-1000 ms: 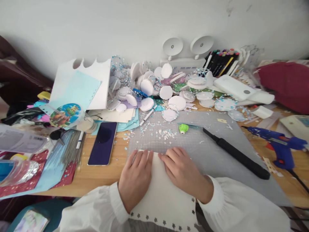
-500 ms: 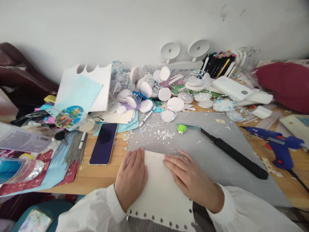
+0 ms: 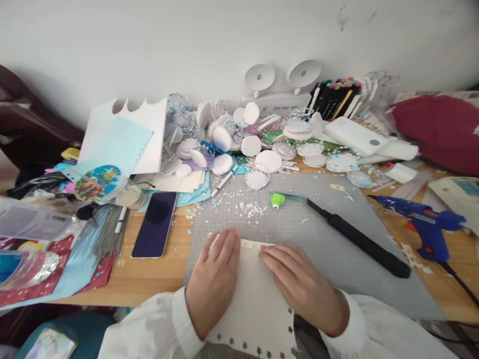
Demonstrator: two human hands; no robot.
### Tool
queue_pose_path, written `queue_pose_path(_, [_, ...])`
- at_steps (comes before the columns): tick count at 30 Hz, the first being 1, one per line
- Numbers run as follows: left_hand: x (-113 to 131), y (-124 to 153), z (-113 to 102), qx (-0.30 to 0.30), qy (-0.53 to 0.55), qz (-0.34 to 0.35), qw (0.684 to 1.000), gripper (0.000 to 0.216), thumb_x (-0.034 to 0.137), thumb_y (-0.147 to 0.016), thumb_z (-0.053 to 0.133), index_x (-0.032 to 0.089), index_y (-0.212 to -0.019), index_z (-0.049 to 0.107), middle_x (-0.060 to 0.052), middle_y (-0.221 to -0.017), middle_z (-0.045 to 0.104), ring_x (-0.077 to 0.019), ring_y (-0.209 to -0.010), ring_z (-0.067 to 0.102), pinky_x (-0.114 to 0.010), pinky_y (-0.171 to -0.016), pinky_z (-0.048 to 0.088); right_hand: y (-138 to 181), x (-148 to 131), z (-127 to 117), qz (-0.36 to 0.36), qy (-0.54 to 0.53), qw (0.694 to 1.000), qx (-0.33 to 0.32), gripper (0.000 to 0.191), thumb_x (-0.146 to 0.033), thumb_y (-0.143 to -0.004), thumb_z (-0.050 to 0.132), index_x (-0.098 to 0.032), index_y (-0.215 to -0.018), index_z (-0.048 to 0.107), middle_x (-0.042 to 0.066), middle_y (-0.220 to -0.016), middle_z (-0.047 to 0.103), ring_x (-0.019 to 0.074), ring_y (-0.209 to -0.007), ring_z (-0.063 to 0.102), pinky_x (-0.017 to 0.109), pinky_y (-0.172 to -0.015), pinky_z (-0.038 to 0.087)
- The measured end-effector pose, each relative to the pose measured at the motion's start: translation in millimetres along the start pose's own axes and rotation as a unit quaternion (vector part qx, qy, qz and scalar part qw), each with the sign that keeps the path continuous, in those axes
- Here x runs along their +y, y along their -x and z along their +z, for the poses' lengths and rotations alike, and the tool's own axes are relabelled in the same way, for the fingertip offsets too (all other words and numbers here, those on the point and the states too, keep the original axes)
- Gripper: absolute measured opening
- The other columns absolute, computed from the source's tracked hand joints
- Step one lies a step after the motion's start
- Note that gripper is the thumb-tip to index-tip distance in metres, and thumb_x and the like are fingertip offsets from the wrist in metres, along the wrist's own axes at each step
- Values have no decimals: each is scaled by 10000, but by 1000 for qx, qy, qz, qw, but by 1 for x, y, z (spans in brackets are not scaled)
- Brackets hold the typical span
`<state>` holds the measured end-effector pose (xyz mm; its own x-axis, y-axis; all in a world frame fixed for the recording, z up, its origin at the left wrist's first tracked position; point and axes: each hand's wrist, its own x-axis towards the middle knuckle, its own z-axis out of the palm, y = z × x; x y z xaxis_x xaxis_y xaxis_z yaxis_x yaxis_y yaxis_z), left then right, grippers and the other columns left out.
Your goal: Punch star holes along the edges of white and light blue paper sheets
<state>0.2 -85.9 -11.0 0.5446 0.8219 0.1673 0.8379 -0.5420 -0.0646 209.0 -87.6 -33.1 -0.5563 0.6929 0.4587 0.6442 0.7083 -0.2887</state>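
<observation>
A cream sheet of card (image 3: 254,304) with star-shaped holes along its near edge lies on the grey cutting mat (image 3: 318,239) and hangs over the desk's front edge. My left hand (image 3: 215,281) lies flat on the sheet's left part, fingers stretched out toward its far edge. My right hand (image 3: 299,284) presses flat on the right part, fingers pointing left and forward along the far edge. Neither hand grips anything.
A phone (image 3: 153,224) lies left of the mat. A long black tool (image 3: 355,237) and a green punch (image 3: 277,200) sit on the mat. A blue glue gun (image 3: 422,224) lies at right. White foam discs (image 3: 267,160), markers (image 3: 335,97) and paper sheets (image 3: 119,139) crowd the back.
Both hands have shifted slightly along the far edge of the card, staying flat on it. The view has drifted a little to the right.
</observation>
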Motion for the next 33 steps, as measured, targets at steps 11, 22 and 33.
queue_pose_path(11, [13,-5,14,-46,158,42,985,561,122,-812,423,43,-1366,377,-172,-1417,397,-312,-1300,361,-453,-1067,360,-1,0,0,48,7,998,27,313,-53,-885,402,-115,-1122,598,128,-1116,639,226,-1052,569,412,-901,483])
queue_pose_path(22, [12,-5,13,-63,158,35,985,600,133,-808,416,56,-1398,332,-155,-1439,370,-315,-1306,340,-452,-1077,332,0,1,2,101,12,995,7,329,-91,-917,374,-152,-1164,582,111,-999,621,213,-919,575,390,-821,495])
queue_pose_path(33, [12,-8,8,-68,159,24,985,579,211,-875,425,168,-1434,284,-138,-1409,406,-297,-1290,364,-435,-1046,348,0,1,1,83,15,996,25,311,-82,-920,367,-134,-1092,621,105,-975,642,199,-901,581,370,-804,504])
